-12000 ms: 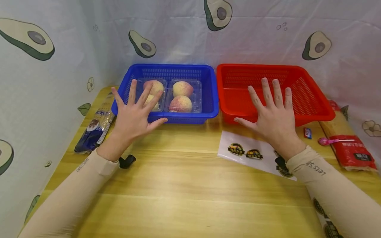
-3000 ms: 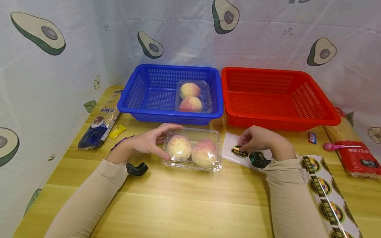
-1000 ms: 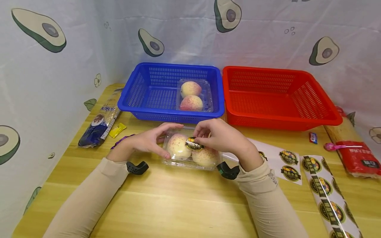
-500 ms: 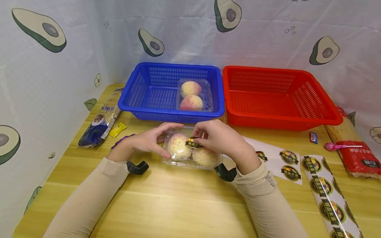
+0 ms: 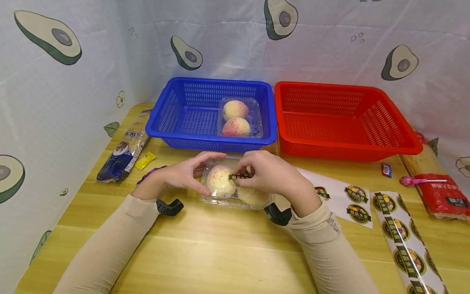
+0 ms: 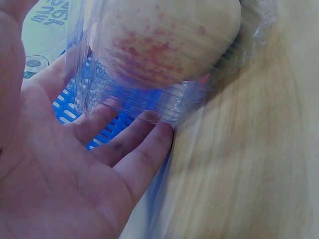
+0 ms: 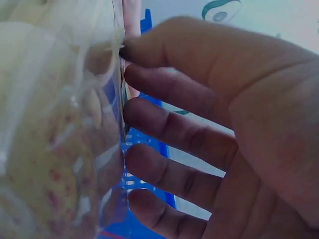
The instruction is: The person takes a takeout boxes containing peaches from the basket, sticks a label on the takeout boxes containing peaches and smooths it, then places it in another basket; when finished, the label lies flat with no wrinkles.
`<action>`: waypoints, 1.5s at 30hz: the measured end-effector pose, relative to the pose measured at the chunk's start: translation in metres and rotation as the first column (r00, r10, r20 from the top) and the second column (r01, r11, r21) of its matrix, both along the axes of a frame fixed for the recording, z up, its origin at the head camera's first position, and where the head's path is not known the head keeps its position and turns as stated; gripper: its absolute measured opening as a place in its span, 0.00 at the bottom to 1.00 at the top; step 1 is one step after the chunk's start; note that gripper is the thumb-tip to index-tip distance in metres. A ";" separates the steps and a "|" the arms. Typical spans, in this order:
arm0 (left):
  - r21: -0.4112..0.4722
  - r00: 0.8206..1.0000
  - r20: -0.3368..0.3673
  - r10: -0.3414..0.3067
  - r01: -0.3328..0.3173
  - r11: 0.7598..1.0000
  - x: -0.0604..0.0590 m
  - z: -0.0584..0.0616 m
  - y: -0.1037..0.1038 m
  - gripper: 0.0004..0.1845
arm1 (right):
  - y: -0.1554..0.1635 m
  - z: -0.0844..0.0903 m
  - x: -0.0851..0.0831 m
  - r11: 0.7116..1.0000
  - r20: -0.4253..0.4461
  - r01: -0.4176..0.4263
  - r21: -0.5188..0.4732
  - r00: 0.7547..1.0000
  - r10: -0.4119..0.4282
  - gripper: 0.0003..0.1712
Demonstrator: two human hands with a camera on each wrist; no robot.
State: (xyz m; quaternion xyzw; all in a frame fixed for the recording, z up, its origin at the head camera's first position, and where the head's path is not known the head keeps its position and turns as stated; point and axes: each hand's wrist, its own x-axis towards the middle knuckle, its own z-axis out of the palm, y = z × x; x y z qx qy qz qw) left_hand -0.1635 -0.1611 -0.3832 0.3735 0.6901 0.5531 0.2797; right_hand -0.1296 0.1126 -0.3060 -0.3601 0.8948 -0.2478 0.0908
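Note:
In the head view a clear plastic fruit box (image 5: 224, 201) lies on the table with two peaches (image 5: 220, 181) inside. My left hand (image 5: 178, 175) holds its left end, thumb at the front and fingers at the back. The left wrist view shows those fingertips against the clear wall (image 6: 92, 92). Over the lid, my right hand (image 5: 271, 173) has thumb and fingers bent at a black-and-gold sticker (image 5: 233, 177), partly covering it. From the right wrist, the thumb tip and fingertips (image 7: 142, 112) meet the lid, with the sticker showing only as a thin edge.
Behind stand a blue basket (image 5: 211, 143) with another peach box (image 5: 258, 118) and a red basket (image 5: 330, 128). Sticker sheets (image 5: 339, 204) lie at right, near a lollipop (image 5: 406, 181) and red-labelled pack (image 5: 442, 196). Left are a blue-and-gold packet (image 5: 121, 157) and yellow sachet (image 5: 145, 161).
The peach box came from the blue basket to the table. My right hand carried the sticker from its sheet onto the lid. In the last half second its fingers shifted slightly over the sticker.

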 end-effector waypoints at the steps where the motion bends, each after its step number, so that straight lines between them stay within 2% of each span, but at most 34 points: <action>1: -0.001 1.000 0.000 0.001 -0.001 1.000 0.000 0.000 0.000 0.55 | 0.000 0.000 0.000 1.000 0.008 -0.003 -0.002 1.000 0.003 0.06; 7: -0.002 1.000 0.004 -0.002 0.002 1.000 0.000 0.002 0.000 0.56 | 0.005 -0.001 -0.004 0.999 0.080 -0.010 -0.040 0.997 0.013 0.15; 11: 0.007 1.000 0.000 -0.007 0.007 1.000 0.000 0.001 0.001 0.56 | 0.015 0.001 -0.006 1.000 0.116 0.004 -0.030 0.993 0.000 0.19; 20: 0.013 1.000 -0.002 -0.005 0.005 1.000 0.000 -0.001 0.001 0.57 | 0.029 0.004 -0.009 0.995 0.189 0.096 0.004 0.977 -0.095 0.19; 32: 0.019 1.000 -0.009 -0.009 0.009 1.000 0.000 -0.002 0.002 0.56 | 0.038 0.009 -0.008 1.000 0.136 0.015 -0.008 0.991 -0.014 0.14; 39: 0.011 1.000 -0.002 -0.008 0.008 1.000 0.000 -0.001 0.000 0.56 | 0.034 0.009 -0.006 0.998 0.112 0.018 -0.057 0.994 -0.012 0.15; 45: 0.008 1.000 0.002 -0.013 0.013 1.000 0.000 -0.001 0.001 0.56 | 0.025 0.002 -0.005 1.000 0.080 -0.025 0.007 0.997 0.024 0.16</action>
